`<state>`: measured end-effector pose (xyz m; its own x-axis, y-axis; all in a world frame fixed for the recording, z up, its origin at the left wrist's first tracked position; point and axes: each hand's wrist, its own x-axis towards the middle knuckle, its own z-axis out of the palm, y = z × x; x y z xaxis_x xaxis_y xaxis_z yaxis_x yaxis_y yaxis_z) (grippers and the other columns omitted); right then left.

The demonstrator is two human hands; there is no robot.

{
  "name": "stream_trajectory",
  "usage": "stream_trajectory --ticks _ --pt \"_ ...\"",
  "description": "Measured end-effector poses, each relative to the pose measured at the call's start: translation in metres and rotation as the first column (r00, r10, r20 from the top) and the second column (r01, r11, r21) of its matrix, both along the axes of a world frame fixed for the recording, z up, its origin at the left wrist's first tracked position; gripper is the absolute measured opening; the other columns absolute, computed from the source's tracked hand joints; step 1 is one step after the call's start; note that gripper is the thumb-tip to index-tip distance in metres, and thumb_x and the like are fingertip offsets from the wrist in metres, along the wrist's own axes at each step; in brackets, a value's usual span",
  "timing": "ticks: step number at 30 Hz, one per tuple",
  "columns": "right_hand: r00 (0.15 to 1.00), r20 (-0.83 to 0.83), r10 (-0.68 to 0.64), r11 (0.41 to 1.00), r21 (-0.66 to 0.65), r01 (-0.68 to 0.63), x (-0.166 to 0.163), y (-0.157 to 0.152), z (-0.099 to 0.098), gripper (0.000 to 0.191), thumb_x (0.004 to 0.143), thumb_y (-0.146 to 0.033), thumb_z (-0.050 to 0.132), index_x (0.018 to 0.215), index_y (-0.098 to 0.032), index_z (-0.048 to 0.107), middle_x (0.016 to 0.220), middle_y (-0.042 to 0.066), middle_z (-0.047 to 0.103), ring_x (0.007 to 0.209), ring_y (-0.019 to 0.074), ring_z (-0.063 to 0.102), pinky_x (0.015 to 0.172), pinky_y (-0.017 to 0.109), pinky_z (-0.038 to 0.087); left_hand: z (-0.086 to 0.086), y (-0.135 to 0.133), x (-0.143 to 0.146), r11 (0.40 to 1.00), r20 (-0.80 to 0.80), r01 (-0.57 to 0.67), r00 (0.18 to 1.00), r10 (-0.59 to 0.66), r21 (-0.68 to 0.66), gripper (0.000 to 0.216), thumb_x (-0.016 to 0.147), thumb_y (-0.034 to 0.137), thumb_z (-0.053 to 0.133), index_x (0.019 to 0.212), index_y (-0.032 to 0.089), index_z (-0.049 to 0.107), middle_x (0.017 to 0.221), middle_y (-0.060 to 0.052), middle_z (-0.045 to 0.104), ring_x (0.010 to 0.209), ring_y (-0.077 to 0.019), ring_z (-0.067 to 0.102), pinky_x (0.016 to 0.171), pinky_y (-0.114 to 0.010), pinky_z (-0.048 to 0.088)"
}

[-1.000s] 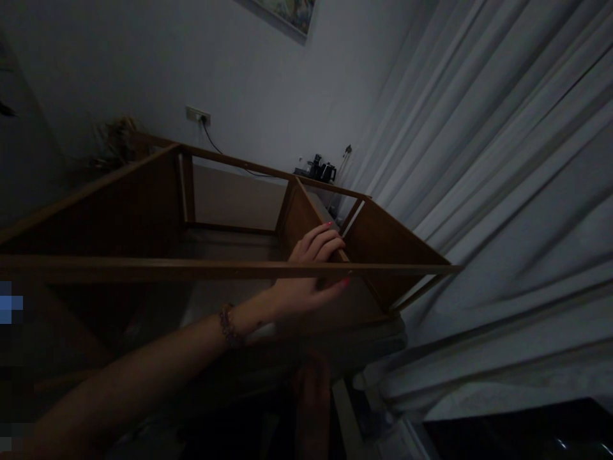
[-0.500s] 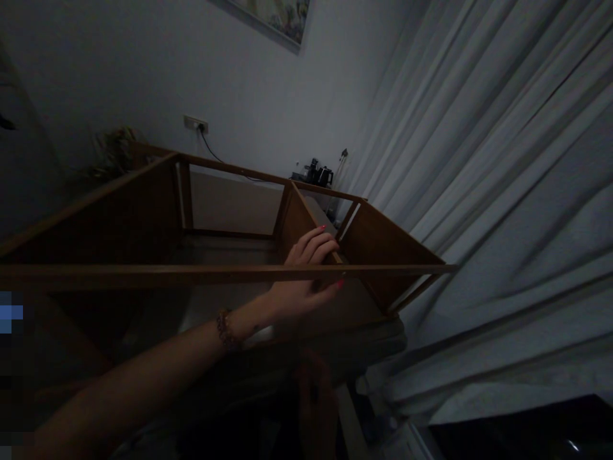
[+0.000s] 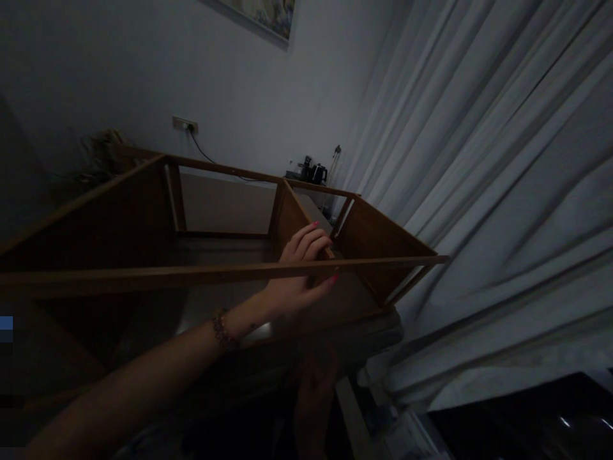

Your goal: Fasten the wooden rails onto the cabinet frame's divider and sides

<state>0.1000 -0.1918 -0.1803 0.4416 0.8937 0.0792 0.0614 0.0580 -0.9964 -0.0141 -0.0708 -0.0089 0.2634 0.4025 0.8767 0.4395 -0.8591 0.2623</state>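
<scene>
A brown wooden shelf frame (image 3: 383, 233) lies on its back in a dim room. My left hand (image 3: 299, 275), with a beaded bracelet on the wrist, reaches in from the lower left. Its fingers curl over the top edge of the upright divider panel (image 3: 290, 214), where the panel meets the long front rail (image 3: 143, 276), and the thumb sits just below the rail. Low in the shadow under the frame is a dark reddish shape (image 3: 313, 390) that seems to be my right hand. Its fingers cannot be made out.
Pale curtains (image 3: 479, 191) fill the right side. A kettle (image 3: 313, 172) stands at the far corner behind the frame. A wall socket (image 3: 184, 124) with a cable and a framed picture (image 3: 258, 16) are on the back wall. A dark glossy surface (image 3: 527, 421) lies at bottom right.
My left hand keeps the same hold on the divider. The frame and hand have drifted slightly left and up in the picture as the view shifts.
</scene>
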Motion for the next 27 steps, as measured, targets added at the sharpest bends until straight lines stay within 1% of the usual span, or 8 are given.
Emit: stream_trajectory --ticks 4,7,11,15,17,21,23,27 --pt "0.957 -0.285 0.048 0.999 -0.006 -0.052 -0.005 0.006 -0.005 0.065 0.079 -0.059 0.064 0.125 -0.022 0.038 0.051 -0.008 0.059 0.040 0.0133 0.054 0.039 0.021 0.039 0.000 0.000 0.000 1.000 0.003 0.004 1.000 -0.004 0.000 0.049 0.085 0.032 0.058 0.129 0.022 0.038 0.133 -0.012 0.048 0.138 -0.0299 0.032 0.113 -0.053 0.032" --pt "0.945 -0.326 0.018 1.000 -0.007 -0.022 -0.005 0.010 -0.010 0.056 0.081 -0.061 0.060 0.120 -0.023 0.043 0.057 -0.007 0.060 0.043 0.0124 0.056 0.042 0.021 0.039 -0.002 0.000 0.000 1.000 0.000 -0.010 1.000 0.010 -0.012 0.050 0.085 0.034 0.058 0.129 0.022 0.038 0.134 -0.012 0.047 0.138 -0.0300 0.032 0.113 -0.053 0.032" --pt "0.991 -0.106 0.075 0.997 0.011 -0.075 -0.002 0.004 -0.003 0.044 0.084 -0.061 0.055 0.100 -0.021 0.058 0.071 0.000 0.068 0.061 0.0160 0.065 0.054 0.025 0.049 -0.003 0.001 0.000 0.999 -0.013 -0.020 1.000 0.020 -0.027 0.051 0.085 0.034 0.058 0.129 0.020 0.038 0.136 -0.013 0.046 0.139 -0.0299 0.030 0.114 -0.052 0.031" --pt "0.967 0.229 0.109 0.988 0.078 -0.130 0.007 -0.004 0.007 0.030 0.096 -0.044 0.043 0.092 -0.022 0.064 0.083 0.003 0.072 0.074 0.0163 0.068 0.065 0.024 0.051 -0.002 0.001 0.000 0.999 -0.024 -0.024 0.999 0.024 -0.028 0.048 0.085 0.034 0.057 0.128 0.021 0.038 0.135 -0.012 0.046 0.138 -0.0308 0.030 0.113 -0.055 0.031" --pt "0.887 0.440 0.139 0.960 0.160 -0.230 0.016 -0.005 0.010 0.028 0.098 -0.035 0.040 0.092 -0.023 0.065 0.083 0.002 0.072 0.074 0.0154 0.067 0.067 0.025 0.051 -0.002 0.001 0.001 0.999 -0.020 -0.030 0.999 0.030 -0.023 0.047 0.085 0.036 0.056 0.128 0.022 0.039 0.135 -0.011 0.047 0.138 -0.0310 0.031 0.112 -0.056 0.032" --pt "0.583 0.803 0.127 0.857 0.207 -0.472 0.037 0.000 0.016 0.025 0.098 -0.023 0.039 0.097 -0.025 0.063 0.086 0.001 0.072 0.080 0.0149 0.066 0.081 0.030 0.045 -0.004 0.004 0.001 0.999 -0.017 -0.042 0.999 0.042 -0.005 0.046 0.085 0.037 0.056 0.126 0.023 0.040 0.131 -0.010 0.048 0.137 -0.0304 0.032 0.112 -0.055 0.032" --pt "0.459 0.884 0.086 0.870 0.158 -0.468 0.045 0.005 0.017 0.018 0.096 -0.024 0.046 0.096 -0.027 0.064 0.084 0.000 0.072 0.081 0.0160 0.064 0.081 0.032 0.042 -0.005 0.006 0.002 0.999 -0.017 -0.051 0.999 0.051 0.009 0.045 0.085 0.036 0.055 0.126 0.024 0.040 0.130 -0.010 0.049 0.136 -0.0304 0.033 0.112 -0.056 0.032" --pt "0.319 0.946 0.059 0.888 0.096 -0.449 0.050 0.012 0.015 0.006 0.087 -0.025 0.065 0.091 -0.029 0.066 0.090 -0.002 0.074 0.087 0.0191 0.061 0.084 0.035 0.039 -0.006 0.008 0.002 0.996 -0.025 -0.076 0.997 0.077 0.041 0.044 0.086 0.039 0.054 0.125 0.024 0.042 0.127 -0.009 0.050 0.133 -0.0316 0.036 0.111 -0.058 0.031"
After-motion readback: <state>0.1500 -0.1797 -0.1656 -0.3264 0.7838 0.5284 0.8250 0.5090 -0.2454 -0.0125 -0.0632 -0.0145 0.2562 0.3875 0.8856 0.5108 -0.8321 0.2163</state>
